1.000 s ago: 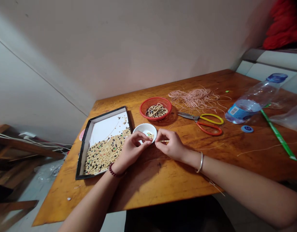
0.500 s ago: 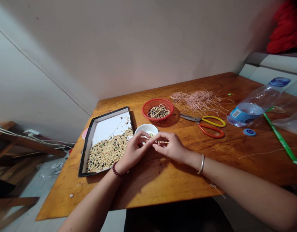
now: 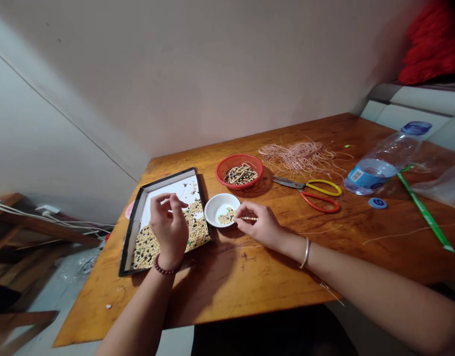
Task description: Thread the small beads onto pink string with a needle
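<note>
My right hand (image 3: 259,223) pinches a short string of beads (image 3: 249,218) at the right rim of a small white bowl (image 3: 212,210). Loose, mostly pale beads (image 3: 226,216) lie in that bowl. My left hand (image 3: 170,225) is raised over a black-edged tray (image 3: 128,247), its fingers curled together; whatever they may hold is too small or hidden to make out. Cream beads mixed with dark and a few green ones (image 3: 147,247) cover the near part of the tray, and its white bottom shows at the far side.
Behind the bowl stands a red basket (image 3: 222,180) of strung beads. Scissors (image 3: 305,187) with yellow and red handles lie to its right, below a heap of pink cord (image 3: 299,157). Farther right are a plastic bottle (image 3: 375,170), a blue cap (image 3: 377,202) and a green strip (image 3: 425,212).
My left hand has moved left, away from my right hand and the bowl, to above the tray. My right hand stays by the bowl with the string of beads. The view has shifted slightly.
</note>
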A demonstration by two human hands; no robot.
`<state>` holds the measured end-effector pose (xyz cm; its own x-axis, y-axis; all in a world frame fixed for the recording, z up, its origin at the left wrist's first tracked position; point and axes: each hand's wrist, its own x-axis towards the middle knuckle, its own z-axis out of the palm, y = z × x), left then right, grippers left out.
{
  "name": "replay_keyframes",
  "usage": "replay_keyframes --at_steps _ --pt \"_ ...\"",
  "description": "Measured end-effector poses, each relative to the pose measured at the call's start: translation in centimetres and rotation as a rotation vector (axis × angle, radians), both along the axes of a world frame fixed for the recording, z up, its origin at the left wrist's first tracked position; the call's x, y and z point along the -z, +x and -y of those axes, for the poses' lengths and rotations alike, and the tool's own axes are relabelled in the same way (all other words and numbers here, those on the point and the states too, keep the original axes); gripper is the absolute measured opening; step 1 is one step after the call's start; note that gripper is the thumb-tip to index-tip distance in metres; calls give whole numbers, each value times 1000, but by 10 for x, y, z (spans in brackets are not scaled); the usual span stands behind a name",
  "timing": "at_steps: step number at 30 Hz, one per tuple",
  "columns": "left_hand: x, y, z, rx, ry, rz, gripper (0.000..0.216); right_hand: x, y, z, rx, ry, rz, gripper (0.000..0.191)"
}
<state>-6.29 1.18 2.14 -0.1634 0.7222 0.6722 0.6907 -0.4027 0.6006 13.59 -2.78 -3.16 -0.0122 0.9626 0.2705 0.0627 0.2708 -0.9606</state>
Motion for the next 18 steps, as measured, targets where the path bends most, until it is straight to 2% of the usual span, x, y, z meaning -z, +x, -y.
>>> replay_keyframes --at_steps 3,6,10,18 --pt "1 -13 -2 -135 -112 -541 16 3 0 -1 7 -4 34 5" --pt "8 -25 -7 -101 -321 -894 16 5 0 -2 1 -2 31 4" --pt "15 -28 -11 -108 -461 -992 22 6 0 -2 -8 -13 13 2" --pt "22 -24 -18 -112 -504 -969 28 5 0 -1 11 20 104 2"
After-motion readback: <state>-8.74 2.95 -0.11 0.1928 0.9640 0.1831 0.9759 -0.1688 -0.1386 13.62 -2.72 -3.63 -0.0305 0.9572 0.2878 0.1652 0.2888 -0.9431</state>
